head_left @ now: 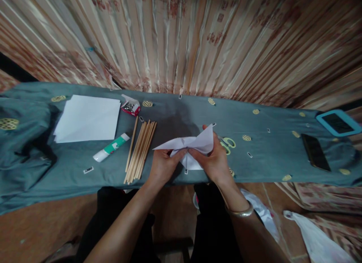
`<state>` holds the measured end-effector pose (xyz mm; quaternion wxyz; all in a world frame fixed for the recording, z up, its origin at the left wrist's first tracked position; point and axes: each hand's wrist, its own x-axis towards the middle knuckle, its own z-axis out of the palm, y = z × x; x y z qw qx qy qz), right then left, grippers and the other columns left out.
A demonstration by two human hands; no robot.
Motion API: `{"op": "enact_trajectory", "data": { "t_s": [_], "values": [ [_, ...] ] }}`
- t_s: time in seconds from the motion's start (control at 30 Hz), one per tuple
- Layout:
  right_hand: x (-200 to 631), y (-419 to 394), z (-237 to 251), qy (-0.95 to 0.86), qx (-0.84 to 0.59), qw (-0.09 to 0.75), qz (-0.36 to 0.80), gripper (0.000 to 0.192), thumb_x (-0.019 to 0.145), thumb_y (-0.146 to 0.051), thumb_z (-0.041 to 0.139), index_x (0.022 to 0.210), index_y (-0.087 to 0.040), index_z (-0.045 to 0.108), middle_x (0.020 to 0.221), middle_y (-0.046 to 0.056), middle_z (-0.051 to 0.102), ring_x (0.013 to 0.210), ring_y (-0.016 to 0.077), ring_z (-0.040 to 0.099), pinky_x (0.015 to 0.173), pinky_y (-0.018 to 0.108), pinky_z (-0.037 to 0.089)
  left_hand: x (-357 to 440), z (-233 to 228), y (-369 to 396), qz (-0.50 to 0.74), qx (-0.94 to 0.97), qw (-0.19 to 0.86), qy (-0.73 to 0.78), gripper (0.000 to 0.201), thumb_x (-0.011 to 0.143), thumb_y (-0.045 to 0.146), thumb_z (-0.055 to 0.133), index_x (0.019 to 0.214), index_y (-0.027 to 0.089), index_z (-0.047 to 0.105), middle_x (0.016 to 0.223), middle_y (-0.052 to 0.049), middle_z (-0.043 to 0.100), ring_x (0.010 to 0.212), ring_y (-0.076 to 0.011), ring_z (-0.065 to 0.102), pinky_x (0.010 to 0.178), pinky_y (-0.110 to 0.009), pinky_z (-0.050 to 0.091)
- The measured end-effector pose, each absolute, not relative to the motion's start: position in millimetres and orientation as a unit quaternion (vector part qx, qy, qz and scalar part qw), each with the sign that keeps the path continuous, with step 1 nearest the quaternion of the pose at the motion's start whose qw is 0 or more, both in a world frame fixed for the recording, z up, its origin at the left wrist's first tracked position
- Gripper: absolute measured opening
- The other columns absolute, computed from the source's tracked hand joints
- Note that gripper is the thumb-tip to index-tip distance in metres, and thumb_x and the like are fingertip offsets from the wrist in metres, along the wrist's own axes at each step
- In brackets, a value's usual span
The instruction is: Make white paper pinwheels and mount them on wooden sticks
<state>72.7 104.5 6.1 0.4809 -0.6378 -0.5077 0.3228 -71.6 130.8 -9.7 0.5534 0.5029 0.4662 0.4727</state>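
Between my two hands is a folded sheet of white paper [195, 143], its points standing up and its middle gathered under my thumbs. My left hand [164, 165] grips the paper's left part, and my right hand [215, 161] grips the right part. Both thumbs nearly meet at the centre; the other fingers are mostly hidden behind the paper. Just beyond my right hand lie scissors with pale green handles [228, 144], partly covered by that hand. Left of my left hand lies a bunch of thin wooden sticks [141, 151].
On the cloth-covered table [175, 108] are a stack of white paper [89, 117], a glue stick [111, 148] and an open small box of metal pins or clips [131, 105]. A dark phone [315, 151] and a blue-framed tablet [339, 122] lie right. A pleated curtain [175, 40] hangs behind.
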Motion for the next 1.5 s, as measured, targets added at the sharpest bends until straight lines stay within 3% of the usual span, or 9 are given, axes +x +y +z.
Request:
{"op": "enact_trajectory", "data": {
  "t_s": [0.23,0.4,0.8,1.1,1.33,1.5],
  "values": [
    [71.5,105.8,7.4,-0.488,-0.636,0.481,0.355,0.076,0.067,-0.028,0.078,0.136,-0.018,0.048,0.108,0.008,0.072,0.092,0.0248,0.07,0.084,0.043,0.059,-77.1,-14.5,130.9,0.443,0.503,0.55,0.499,0.016,0.066,0.031,0.074,0.071,0.015,0.074,0.07,-0.004,0.075,0.067,-0.0216,0.069,0.062,-0.029,0.054],
    [71.8,106.4,7.5,-0.476,-0.637,0.478,0.373,0.078,0.066,-0.029,0.078,0.137,-0.017,0.047,0.108,0.009,0.072,0.093,0.0253,0.07,0.085,0.043,0.059,-77.4,-15.0,131.0,0.44,0.495,0.552,0.507,0.017,0.065,0.031,0.074,0.068,0.014,0.074,0.065,-0.004,0.073,0.058,-0.0191,0.065,0.054,-0.027,0.05],
    [72.1,107.6,2.6,-0.468,-0.642,0.477,0.376,0.081,0.065,-0.033,0.08,0.138,-0.019,0.047,0.106,0.007,0.072,0.09,0.0237,0.069,0.08,0.039,0.058,-76.4,-8.8,129.3,0.43,0.49,0.546,0.525,0.022,0.063,0.034,0.072,0.068,0.012,0.074,0.065,-0.005,0.073,0.058,-0.0181,0.063,0.053,-0.025,0.048],
    [74.9,115.3,1.3,-0.423,-0.553,0.527,0.488,0.077,0.057,-0.031,0.086,0.126,-0.02,0.053,0.114,0.007,0.071,0.098,0.024,0.068,0.088,0.039,0.056,-74.7,-8.0,132.0,0.446,0.416,0.587,0.533,0.025,0.055,0.035,0.075,0.066,0.012,0.073,0.058,-0.002,0.068,0.053,-0.0142,0.056,0.051,-0.024,0.045],
    [73.9,116.5,4.3,-0.397,-0.562,0.512,0.515,0.063,0.055,-0.031,0.087,0.111,-0.02,0.059,0.094,0.002,0.074,0.082,0.0207,0.07,0.076,0.034,0.058,-74.4,-7.4,132.3,0.432,0.394,0.61,0.535,0.026,0.052,0.035,0.076,0.063,0.012,0.072,0.057,-0.002,0.066,0.051,-0.0138,0.055,0.051,-0.024,0.043],
    [72.9,117.2,4.8,-0.39,-0.576,0.504,0.511,0.059,0.054,-0.029,0.086,0.107,-0.02,0.06,0.094,0.003,0.074,0.082,0.021,0.07,0.076,0.035,0.058,-76.0,-8.7,132.9,0.432,0.386,0.622,0.528,0.025,0.052,0.035,0.077,0.063,0.013,0.072,0.06,-0.002,0.068,0.054,-0.0155,0.058,0.053,-0.026,0.045]
  ]
}}
